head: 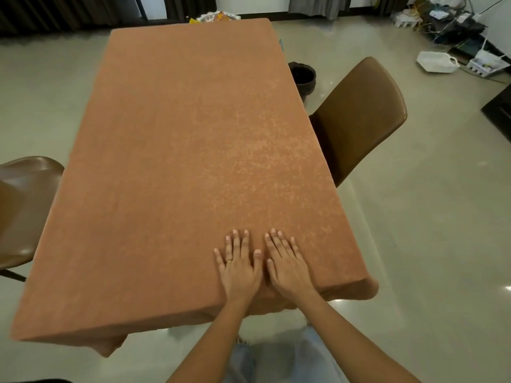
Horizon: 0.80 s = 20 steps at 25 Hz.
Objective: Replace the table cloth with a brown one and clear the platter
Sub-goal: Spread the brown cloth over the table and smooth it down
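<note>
A brown tablecloth [177, 167] lies spread over the whole desk, its edges hanging down over the near side and both near corners. Both hands rest flat on the cloth close to the near edge, toward the desk's right corner: the left hand [239, 265] (a ring shows on one finger) and the right hand [286, 262] lie side by side, palms down, fingers spread and gripping nothing, thumbs almost touching. At the far end, a platter [218, 16] with some orange and yellow items peeks above the far edge of the cloth; whether it sits on the desk or behind it cannot be told. A brown chair [359, 111] stands at the right side of the desk, another chair [25, 205] at the left. A dark bin [302, 76] stands on the floor [414, 217] beyond the right chair, and cables and white devices [453, 29] clutter the far right corner.
</note>
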Available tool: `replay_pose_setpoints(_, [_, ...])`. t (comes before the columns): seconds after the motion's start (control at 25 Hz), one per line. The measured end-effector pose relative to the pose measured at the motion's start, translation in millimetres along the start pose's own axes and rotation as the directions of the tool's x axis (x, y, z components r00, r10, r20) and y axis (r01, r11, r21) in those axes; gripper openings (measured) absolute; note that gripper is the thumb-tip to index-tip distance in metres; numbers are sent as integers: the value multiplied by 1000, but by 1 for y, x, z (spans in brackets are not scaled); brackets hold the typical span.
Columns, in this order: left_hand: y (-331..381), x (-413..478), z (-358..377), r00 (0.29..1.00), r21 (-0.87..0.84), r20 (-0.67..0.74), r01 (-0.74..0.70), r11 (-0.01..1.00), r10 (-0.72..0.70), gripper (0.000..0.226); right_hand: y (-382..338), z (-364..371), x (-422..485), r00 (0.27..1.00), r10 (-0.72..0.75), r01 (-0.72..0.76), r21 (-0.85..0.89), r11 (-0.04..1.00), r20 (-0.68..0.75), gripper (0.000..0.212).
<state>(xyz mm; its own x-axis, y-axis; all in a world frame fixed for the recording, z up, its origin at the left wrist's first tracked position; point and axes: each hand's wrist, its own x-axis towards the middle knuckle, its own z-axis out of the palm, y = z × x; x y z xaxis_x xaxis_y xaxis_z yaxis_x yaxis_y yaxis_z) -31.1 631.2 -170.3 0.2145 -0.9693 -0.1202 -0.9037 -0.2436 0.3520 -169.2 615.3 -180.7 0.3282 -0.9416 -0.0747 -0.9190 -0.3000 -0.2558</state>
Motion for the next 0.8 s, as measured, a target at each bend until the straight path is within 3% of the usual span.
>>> replay_pose_setpoints(0.2, [-3,2,7,995,77,-94,33,996,-26,69,104,-26,-20,994,104,-103,7,995,-28,61])
replay_pose_setpoints(0.4, [11,-5,10,986,99,-140,100,990,-86,66,155,-42,-31,999,-2,-1,53,999,52,64])
replay_pose_setpoints(0.48, [46,-12,17,955,-9,-191,228,974,-226,62,151,-44,-27,991,-86,78,81,994,98,63])
replay_pose_setpoints(0.6, [125,-27,41,884,-204,-135,417,886,-448,62,141,-49,-13,900,-404,400,56,915,167,62])
replay_pose_setpoints(0.68, [144,-34,56,868,-166,-151,450,878,-473,62,139,-47,-8,829,-525,534,10,846,193,61])
replay_pose_setpoints(0.8, [136,-34,63,866,-53,-223,447,893,-447,66,154,-46,-7,842,-512,516,24,856,170,60])
